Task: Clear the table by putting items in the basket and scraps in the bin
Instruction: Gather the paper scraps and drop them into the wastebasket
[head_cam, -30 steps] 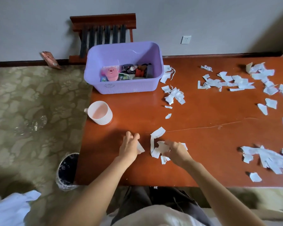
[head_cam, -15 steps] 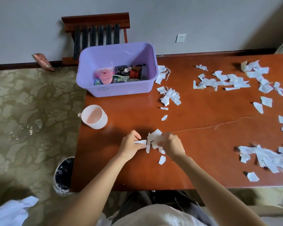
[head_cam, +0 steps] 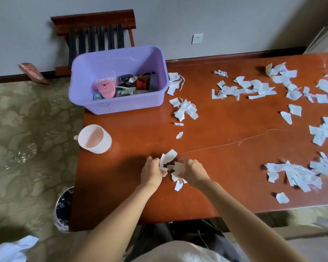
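- The bunch of paper scraps (head_cam: 170, 163) lies near the table's (head_cam: 121, 195) front edge, held between our two hands.
- Our left hand (head_cam: 152, 172) and right hand (head_cam: 192, 172) curl onto it from either side, fingers pinching the paper.
- The bin (head_cam: 63, 210) stands on the floor off the table's left edge, leftward of and lower than the bunch. Our left hand is nearer it, so the carry likely goes that way.

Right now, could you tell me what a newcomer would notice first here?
White paper scraps litter the wooden table's right half. A lilac basket of small items stands at its far left corner, a white cup before it. Near the front edge, the left hand and right hand pinch another scrap bunch.
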Demonstrator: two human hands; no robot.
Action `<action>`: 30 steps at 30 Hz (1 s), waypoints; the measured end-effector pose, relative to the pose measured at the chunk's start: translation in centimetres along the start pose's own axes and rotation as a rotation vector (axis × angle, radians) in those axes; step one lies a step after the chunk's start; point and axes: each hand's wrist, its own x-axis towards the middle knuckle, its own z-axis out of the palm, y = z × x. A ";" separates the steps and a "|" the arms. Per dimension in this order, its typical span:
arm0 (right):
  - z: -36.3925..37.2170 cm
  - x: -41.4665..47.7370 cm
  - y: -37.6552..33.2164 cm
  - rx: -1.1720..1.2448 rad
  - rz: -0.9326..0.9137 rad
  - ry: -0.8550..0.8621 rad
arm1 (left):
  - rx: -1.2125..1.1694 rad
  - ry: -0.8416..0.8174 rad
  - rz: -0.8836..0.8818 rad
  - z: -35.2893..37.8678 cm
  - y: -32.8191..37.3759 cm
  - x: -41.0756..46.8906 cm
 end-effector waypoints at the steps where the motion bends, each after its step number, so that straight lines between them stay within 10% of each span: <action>1: 0.5 0.2 -0.1 -0.046 0.004 0.007 | -0.006 0.014 -0.002 -0.1 0.0 0.1; 16: -5.8 0.4 2.6 0.125 0.053 0.132 | -0.051 -0.091 0.019 -1.5 3.4 2.5; 30: -1.9 0.0 4.0 0.026 0.039 0.101 | -0.046 0.177 0.183 -1.6 3.0 3.0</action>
